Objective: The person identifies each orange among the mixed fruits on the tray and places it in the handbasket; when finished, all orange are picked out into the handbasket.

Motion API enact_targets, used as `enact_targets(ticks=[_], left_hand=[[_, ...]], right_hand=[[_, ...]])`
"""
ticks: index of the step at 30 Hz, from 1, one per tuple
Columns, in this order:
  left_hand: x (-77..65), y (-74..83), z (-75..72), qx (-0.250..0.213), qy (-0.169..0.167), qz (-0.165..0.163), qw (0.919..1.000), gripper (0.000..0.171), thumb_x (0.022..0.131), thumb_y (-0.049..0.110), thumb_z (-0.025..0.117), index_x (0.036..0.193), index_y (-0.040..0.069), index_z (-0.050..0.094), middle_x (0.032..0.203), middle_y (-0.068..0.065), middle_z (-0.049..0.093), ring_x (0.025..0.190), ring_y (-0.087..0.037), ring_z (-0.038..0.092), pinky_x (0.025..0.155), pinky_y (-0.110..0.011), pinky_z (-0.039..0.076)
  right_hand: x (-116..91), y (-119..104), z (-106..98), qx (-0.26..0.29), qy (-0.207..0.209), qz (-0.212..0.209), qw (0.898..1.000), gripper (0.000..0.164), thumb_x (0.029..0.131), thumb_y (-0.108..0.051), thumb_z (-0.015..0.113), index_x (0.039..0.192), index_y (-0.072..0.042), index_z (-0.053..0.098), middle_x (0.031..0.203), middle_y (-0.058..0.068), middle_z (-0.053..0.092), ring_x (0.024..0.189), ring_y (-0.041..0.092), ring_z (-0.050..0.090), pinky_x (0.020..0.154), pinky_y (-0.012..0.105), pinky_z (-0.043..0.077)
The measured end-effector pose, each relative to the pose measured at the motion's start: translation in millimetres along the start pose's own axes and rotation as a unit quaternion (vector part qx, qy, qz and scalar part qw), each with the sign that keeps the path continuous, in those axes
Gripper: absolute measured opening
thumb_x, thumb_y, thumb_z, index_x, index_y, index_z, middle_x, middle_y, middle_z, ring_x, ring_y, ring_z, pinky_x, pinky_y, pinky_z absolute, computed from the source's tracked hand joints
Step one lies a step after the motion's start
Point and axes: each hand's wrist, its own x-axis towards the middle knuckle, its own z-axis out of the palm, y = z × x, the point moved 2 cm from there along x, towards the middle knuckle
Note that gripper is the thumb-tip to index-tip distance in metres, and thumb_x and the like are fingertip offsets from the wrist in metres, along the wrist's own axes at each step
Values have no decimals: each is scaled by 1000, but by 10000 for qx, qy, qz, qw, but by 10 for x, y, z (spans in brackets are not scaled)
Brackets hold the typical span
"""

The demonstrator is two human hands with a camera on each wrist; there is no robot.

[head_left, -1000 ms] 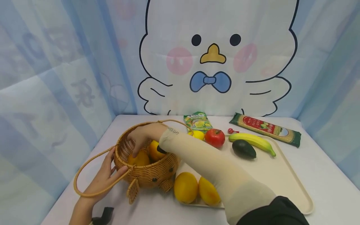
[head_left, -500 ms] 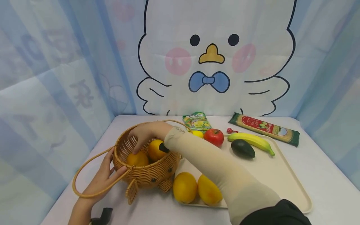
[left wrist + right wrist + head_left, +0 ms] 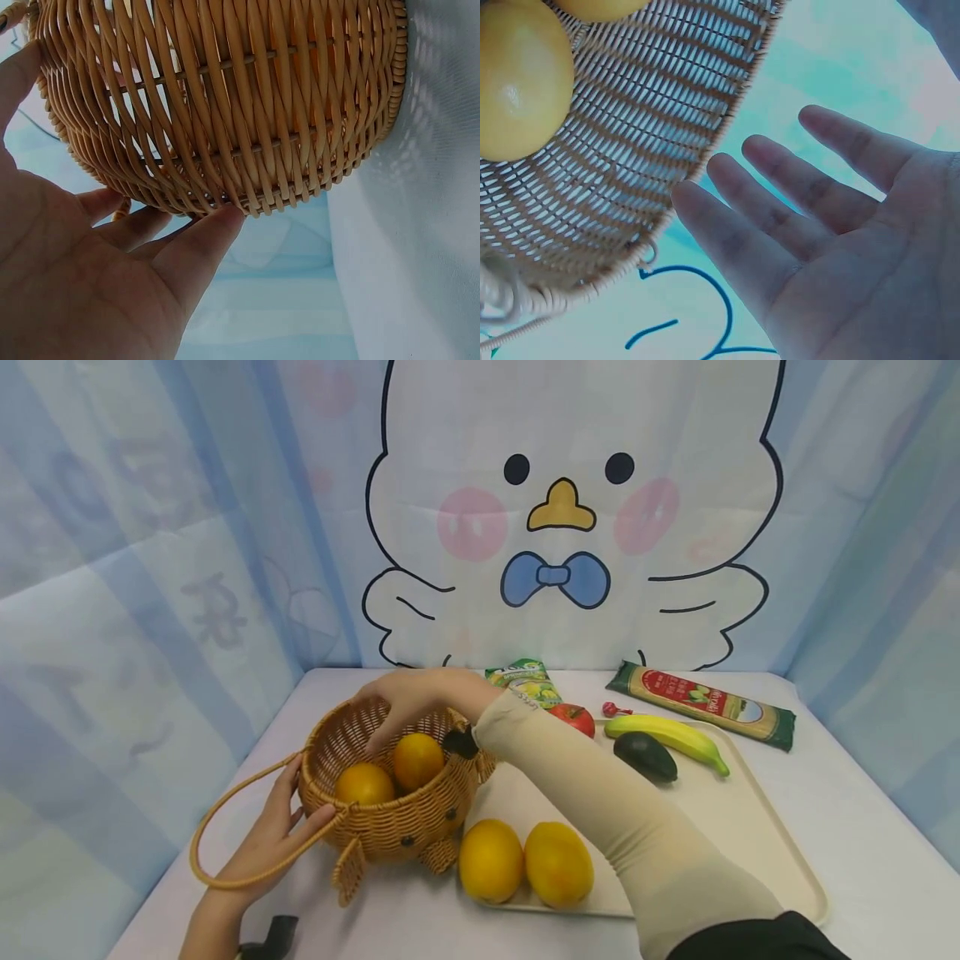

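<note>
A wicker basket [image 3: 401, 831] with an animal face stands on the table at the left, its handle loop hanging left. Two round orange-yellow fruits [image 3: 365, 783] lie inside. My left hand [image 3: 262, 839] rests against the basket's left outer wall, thumb and fingers spread; fingertips touch the weave in the left wrist view. My right hand [image 3: 412, 697] hovers over the basket's far rim with nothing in it. In the right wrist view its fingers [image 3: 735, 236] are spread and nearly straight beside the rim, apart from the fruit [image 3: 521, 82].
A cream tray [image 3: 735, 843] right of the basket bears two yellow fruits [image 3: 525, 864], an avocado [image 3: 645, 756], a banana [image 3: 678, 732] and a red apple [image 3: 573, 718], partly hidden. Behind are a green packet [image 3: 525, 681], a red lollipop [image 3: 615, 709] and a long noodle pack [image 3: 705, 703].
My right hand has drawn away from the fruit, up and to the right, leaving both fruits in the basket. My left hand has stayed against the basket.
</note>
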Motion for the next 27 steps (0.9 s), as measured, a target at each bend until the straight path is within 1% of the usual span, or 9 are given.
enact_targets(ticks=[3,6,10,15,18,22,27], left_hand=[[2,7,1,23,16,0,10000,87,97,37,49,150,11,-14,157,-23,-9,142,-48,6,105,-69,27],[5,14,3,34,30,22,10000,87,97,37,49,151,12,-14,157,-24,-9,142,-48,6,105,-69,27],[1,10,9,35,23,8,10000,86,97,37,49,151,13,-14,157,-23,-10,142,-48,5,105,-69,27],[-4,-4,19,57,23,-25,10000,87,97,37,49,151,12,-14,157,-23,-11,142,-48,5,104,-70,27],[-2,-3,23,66,24,-24,10000,87,97,37,49,151,12,-14,157,-23,-11,142,-48,5,104,-70,27],[-2,-3,31,63,11,-21,10000,87,97,37,49,150,12,-15,157,-22,-11,142,-49,5,105,-70,27],[-8,-7,27,89,33,25,10000,87,97,37,49,150,12,-15,156,-24,-10,142,-49,6,105,-69,28]], right_hand=[[-63,7,-35,71,80,-90,9999,76,81,-49,68,144,-16,39,138,0,50,122,15,49,101,29,46],[-114,2,-60,64,126,-146,9998,76,82,-48,67,144,-14,38,142,1,47,126,18,48,103,30,46],[-192,-12,-81,107,194,-153,9996,76,82,-47,67,145,-16,38,143,1,46,126,18,48,103,32,46],[-276,-30,-94,175,327,-222,9991,76,82,-47,67,145,-16,37,142,-1,47,124,15,49,102,30,46],[-340,-16,-110,176,422,-194,9988,77,82,-49,67,146,-20,36,144,-1,45,126,14,47,103,30,46],[-468,43,-139,264,545,-45,9982,79,81,-51,68,147,-25,33,148,-3,40,132,16,43,107,34,44],[-606,109,-176,294,630,73,9976,80,81,-51,67,148,-26,30,152,-2,34,135,21,41,109,38,42]])
